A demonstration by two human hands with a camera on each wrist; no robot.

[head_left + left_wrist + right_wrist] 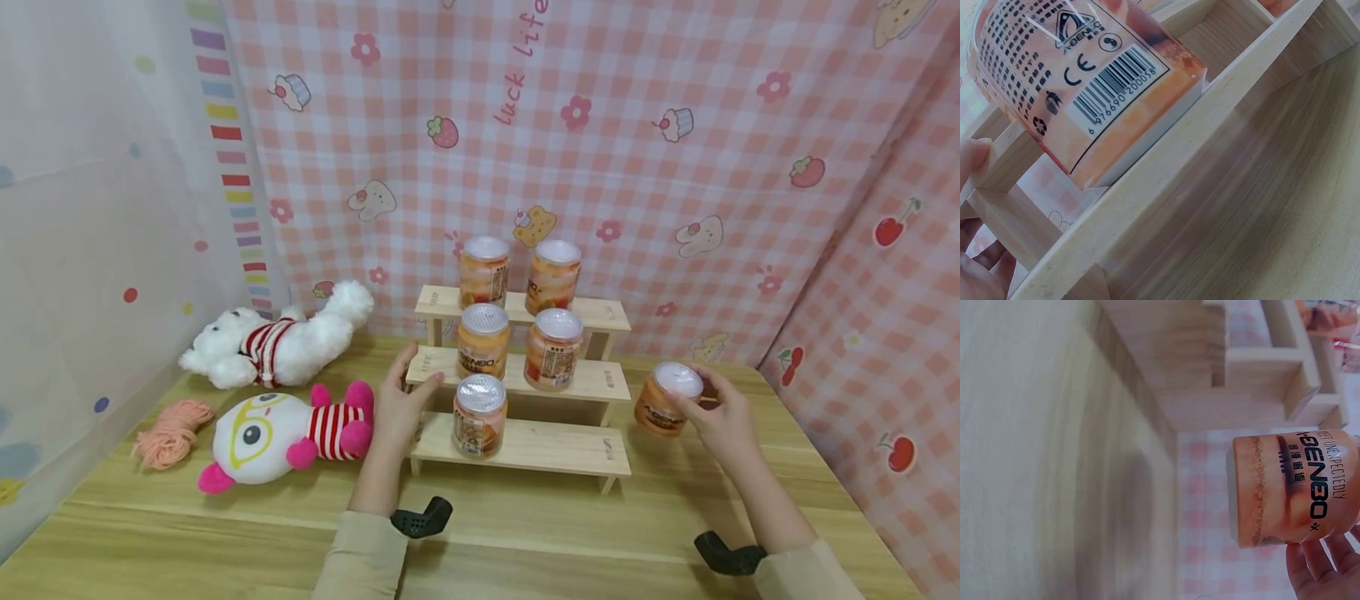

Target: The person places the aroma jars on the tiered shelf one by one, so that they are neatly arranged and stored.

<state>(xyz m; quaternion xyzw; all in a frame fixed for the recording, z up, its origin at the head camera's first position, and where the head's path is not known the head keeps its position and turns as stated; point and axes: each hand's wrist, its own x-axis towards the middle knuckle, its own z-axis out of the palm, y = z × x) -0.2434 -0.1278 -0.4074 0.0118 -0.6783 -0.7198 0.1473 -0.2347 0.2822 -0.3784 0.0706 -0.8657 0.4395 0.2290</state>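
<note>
My right hand point(723, 417) grips an orange-labelled can point(662, 408) with a silvery lid, off the right end of a three-tier wooden display shelf point(525, 446). In the right wrist view the fingers point(1322, 565) wrap one side of this can, its bottom hanging above the tabletop. My left hand point(397, 408) holds the shelf's left end at the middle tier, thumb over the board. Two matching cans stand on the top tier, two on the middle tier, and one can point(480, 421) sits at the left of the bottom tier. Its barcode side point(1110, 94) fills much of the left wrist view.
Left of the shelf lie a pink-and-white plush toy point(262, 437) in striped clothes, a white fluffy toy dog point(292, 337) and a bundle of peach yarn point(172, 433). A checked pink curtain point(637, 183) hangs behind the wooden table point(525, 542), with more curtain on either side.
</note>
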